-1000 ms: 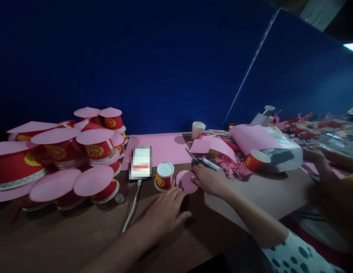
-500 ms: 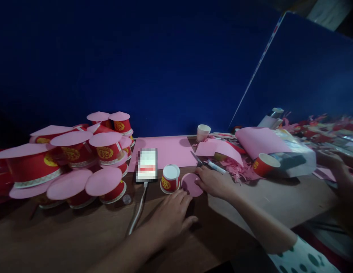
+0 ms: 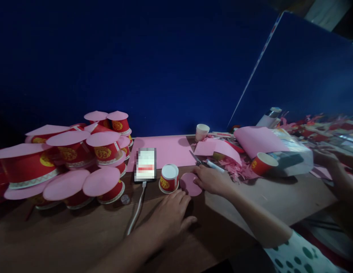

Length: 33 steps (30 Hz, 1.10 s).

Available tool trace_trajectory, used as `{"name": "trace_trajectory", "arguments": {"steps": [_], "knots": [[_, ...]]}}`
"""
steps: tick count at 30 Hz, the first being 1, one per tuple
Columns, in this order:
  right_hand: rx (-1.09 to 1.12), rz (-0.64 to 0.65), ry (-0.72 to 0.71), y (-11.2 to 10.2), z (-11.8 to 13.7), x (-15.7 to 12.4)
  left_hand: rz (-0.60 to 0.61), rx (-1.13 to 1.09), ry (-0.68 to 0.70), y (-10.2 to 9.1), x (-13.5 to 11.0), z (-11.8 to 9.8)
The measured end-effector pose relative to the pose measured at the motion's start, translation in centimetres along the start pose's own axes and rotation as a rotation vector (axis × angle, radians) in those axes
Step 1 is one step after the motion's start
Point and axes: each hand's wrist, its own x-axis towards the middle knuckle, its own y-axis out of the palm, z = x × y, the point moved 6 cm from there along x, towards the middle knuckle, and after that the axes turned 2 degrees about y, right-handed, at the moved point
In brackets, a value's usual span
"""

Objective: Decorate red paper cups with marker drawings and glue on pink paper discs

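My left hand [image 3: 168, 217] lies flat on the brown table [image 3: 79, 235], fingers stretched out, holding nothing. Its fingertips end just short of a pink paper disc [image 3: 189, 185]. My right hand [image 3: 213, 180] rests beside that disc, its fingertips on the disc's right edge and its fingers loosely extended. A small red paper cup [image 3: 169, 178] stands upside down just left of the disc. Scissors [image 3: 196, 157] and a white marker [image 3: 215, 165] lie just beyond my right hand.
A pile of red cups topped with pink discs [image 3: 71, 159] fills the left. A phone [image 3: 145, 164] with a white cable [image 3: 135, 216] lies on a pink sheet [image 3: 170, 149]. Pink paper, scraps and a red cup [image 3: 263, 163] sit at right. Another person's hand [image 3: 326, 157] works far right.
The view has shifted a little. Both my hands keep their places by the pink disc, and the other person's hands at the right have moved slightly.
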Motion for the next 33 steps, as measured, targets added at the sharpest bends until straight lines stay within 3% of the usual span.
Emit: {"name": "trace_trajectory", "arguments": {"steps": [13, 21, 33], "knots": [[0.053, -0.037, -0.044, 0.9, -0.4, 0.7, 0.016, 0.0, -0.007, -0.2, 0.0, -0.1], [0.085, 0.012, -0.069, 1.6, -1.0, 2.0, -0.002, 0.02, -0.002, 0.2, -0.1, 0.1], [0.093, 0.035, -0.088, 1.0, -0.8, 2.1, 0.009, 0.023, 0.001, -0.1, -0.2, -0.1]]}}
